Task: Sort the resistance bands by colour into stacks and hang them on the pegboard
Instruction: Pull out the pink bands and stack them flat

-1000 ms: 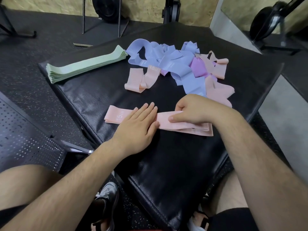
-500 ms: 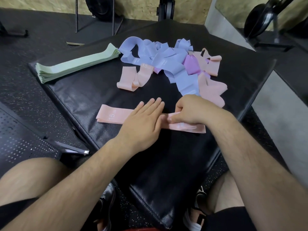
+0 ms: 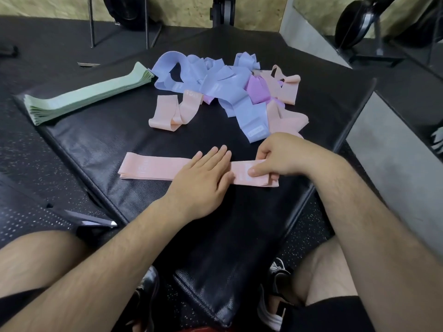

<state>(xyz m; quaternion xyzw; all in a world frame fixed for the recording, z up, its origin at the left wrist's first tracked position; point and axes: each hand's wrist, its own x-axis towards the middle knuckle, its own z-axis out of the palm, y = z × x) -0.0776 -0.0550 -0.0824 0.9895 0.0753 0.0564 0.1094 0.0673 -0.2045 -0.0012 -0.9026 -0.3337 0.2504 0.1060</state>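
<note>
A flat stack of pink bands (image 3: 153, 167) lies across the near part of the black mat (image 3: 107, 144). My left hand (image 3: 203, 180) presses flat on the stack's middle, fingers spread. My right hand (image 3: 280, 155) pinches the stack's right end between thumb and fingers. A neat stack of green bands (image 3: 84, 98) sits at the far left of the mat. A tangled pile of blue bands (image 3: 215, 80), purple bands (image 3: 257, 91) and loose pink bands (image 3: 285, 86) lies at the far middle, with one looped pink band (image 3: 167, 113) in front of it.
A perforated dark metal seat (image 3: 26, 212) stands at my left. Dark speckled rubber flooring (image 3: 48, 51) surrounds the mat. Gym equipment frames (image 3: 359, 25) stand at the back right. My knees and shoes (image 3: 275, 303) are below the mat's near edge.
My left hand has slid a little to the right along the pink stack. My right hand has shifted its pinch at the right end. The camera view drifted slightly.
</note>
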